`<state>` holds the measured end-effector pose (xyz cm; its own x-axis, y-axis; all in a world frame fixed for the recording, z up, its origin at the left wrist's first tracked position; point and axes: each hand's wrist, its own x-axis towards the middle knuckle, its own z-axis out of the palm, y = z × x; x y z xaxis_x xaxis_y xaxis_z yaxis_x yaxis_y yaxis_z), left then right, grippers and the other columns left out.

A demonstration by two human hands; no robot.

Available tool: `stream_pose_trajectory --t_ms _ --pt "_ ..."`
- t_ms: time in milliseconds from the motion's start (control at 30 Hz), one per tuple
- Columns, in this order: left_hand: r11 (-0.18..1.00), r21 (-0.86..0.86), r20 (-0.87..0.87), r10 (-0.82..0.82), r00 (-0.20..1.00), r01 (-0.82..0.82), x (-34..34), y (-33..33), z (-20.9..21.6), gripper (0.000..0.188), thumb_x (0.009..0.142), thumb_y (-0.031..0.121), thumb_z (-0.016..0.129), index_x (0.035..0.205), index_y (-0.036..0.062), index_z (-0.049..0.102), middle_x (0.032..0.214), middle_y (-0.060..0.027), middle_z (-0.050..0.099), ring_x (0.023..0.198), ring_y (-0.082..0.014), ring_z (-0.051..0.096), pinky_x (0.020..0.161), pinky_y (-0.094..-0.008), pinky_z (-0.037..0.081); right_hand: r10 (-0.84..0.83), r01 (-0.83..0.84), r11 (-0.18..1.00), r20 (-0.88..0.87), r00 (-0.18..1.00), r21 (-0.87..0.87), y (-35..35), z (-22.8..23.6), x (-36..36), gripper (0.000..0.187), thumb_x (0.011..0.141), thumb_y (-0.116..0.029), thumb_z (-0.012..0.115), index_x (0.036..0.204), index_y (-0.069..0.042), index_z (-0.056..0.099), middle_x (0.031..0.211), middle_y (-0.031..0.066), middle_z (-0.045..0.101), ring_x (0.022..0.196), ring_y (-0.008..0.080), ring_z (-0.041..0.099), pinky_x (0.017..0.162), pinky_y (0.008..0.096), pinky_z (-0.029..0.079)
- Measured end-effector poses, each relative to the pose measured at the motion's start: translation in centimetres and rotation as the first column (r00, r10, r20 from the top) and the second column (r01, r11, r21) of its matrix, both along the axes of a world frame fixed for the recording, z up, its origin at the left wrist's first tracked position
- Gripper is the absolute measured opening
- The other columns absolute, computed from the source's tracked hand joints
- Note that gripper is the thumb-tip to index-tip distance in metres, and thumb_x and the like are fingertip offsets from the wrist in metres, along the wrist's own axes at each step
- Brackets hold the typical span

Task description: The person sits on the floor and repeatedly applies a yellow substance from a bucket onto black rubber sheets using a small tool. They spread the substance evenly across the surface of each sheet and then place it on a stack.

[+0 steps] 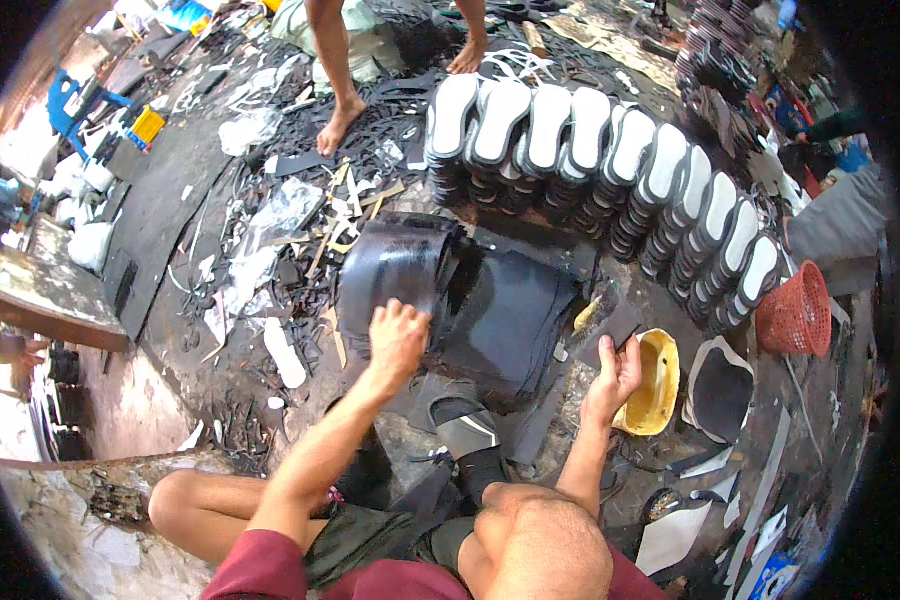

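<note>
Two hands, well apart. Left hand (398,340): one, fingers bent against the near edge of a glossy black sheet (390,268), which curls up at left; cannot tell if it is pinched. Right hand (618,376): one, thumb and fingers closed on one small dark pad (616,325), just beside one yellow basin (671,372).

Right of the curled sheet, one flat pile of black sheets (510,320) lies on the floor (630,472); layers too tight to count.

Far side: a curved row of sole stacks (662,162), ten white tops counted, dark layers beneath. One red basket (794,312) at the row's right end. Left, one loose white sole-shaped piece (285,353) among scraps. Far, two bare feet (342,125) of another person, one ahead of the other.
</note>
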<state>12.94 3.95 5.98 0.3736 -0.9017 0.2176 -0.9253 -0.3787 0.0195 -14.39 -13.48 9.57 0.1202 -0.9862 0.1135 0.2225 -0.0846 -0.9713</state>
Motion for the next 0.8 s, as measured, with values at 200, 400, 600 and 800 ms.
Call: stream_pose_trajectory --t_ms 200,400,600,800 --pt "0.895 -0.268 -0.384 0.241 0.891 -0.357 -6.7 0.2 -3.2 0.053 0.078 0.031 0.083 0.125 0.0101 0.069 0.125 -0.0081 0.068 0.117 -0.0279 0.057 0.1 -0.0408 0.041 0.016 -0.017 1.0 -0.093 0.996 -0.003 1.0 0.3 -2.2 0.027 0.097 0.0 0.062 0.123 0.005 0.061 0.113 0.0053 0.066 0.101 0.0124 0.058 0.089 0.0259 0.046" --pt "0.019 0.405 -0.814 -0.448 -0.37 -0.914 -3.6 3.0 -7.8 0.084 0.083 0.066 0.071 0.145 0.0121 0.05 0.139 -0.0078 0.055 0.124 -0.0281 0.053 0.098 -0.0424 0.046 -0.007 0.007 1.0 -0.055 0.998 0.0 1.5 0.1 -1.7 0.022 0.096 -0.001 0.064 0.118 0.004 0.062 0.11 0.0045 0.066 0.098 0.012 0.059 0.086 0.0257 0.047" --pt "0.11 0.304 -0.793 -0.521 -0.315 -0.946 0.0 2.0 -7.0 0.098 0.075 0.086 0.058 0.148 0.0222 0.046 0.139 -0.0015 0.053 0.122 -0.0254 0.05 0.101 -0.049 0.041 -0.044 0.041 0.999 -0.086 0.995 -0.037 0.5 -0.2 -2.5 0.028 0.097 -0.002 0.064 0.124 0.004 0.06 0.115 0.0049 0.066 0.101 0.0128 0.06 0.09 0.0267 0.046" --pt "0.151 0.168 -0.964 -0.18 -0.194 -0.974 5.4 6.9 -7.7 0.071 0.083 0.051 0.075 0.137 0.0093 0.055 0.135 -0.0112 0.057 0.113 -0.0247 0.057 0.098 -0.0369 0.045 -0.219 0.198 0.974 -0.211 0.953 -0.112 -1.5 0.4 -6.1 0.037 0.097 -0.004 0.062 0.133 0.005 0.055 0.128 0.011 0.062 0.111 0.0184 0.059 0.097 0.0307 0.046"
